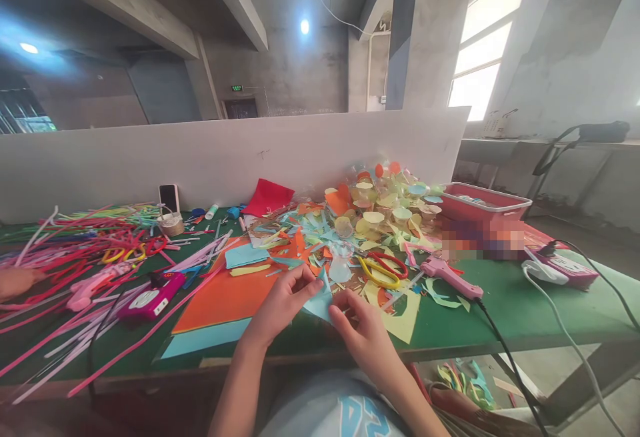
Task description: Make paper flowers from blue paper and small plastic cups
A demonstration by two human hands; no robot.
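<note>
Between my two hands is a small piece of light blue paper (320,298), held above the table's front edge. My left hand (290,297) pinches its upper left side between thumb and fingers. The fingers of my right hand (357,320) are closed on its lower right edge. Just beyond, scissors with yellow and red handles (383,270) lie among paper scraps (300,243). A pale yellow sheet with a cut-out (407,313) is beside my right hand. Orange sheets (210,300) and a blue sheet (205,339) lie to the left of my left hand.
A pink glue gun (453,277) with a cord lies at right, near a pink basket (485,200). Paper-topped clear pieces (373,217) are heaped behind. Pipe cleaners (165,283), a magenta power strip (153,298) and another person's hand (20,281) are at left.
</note>
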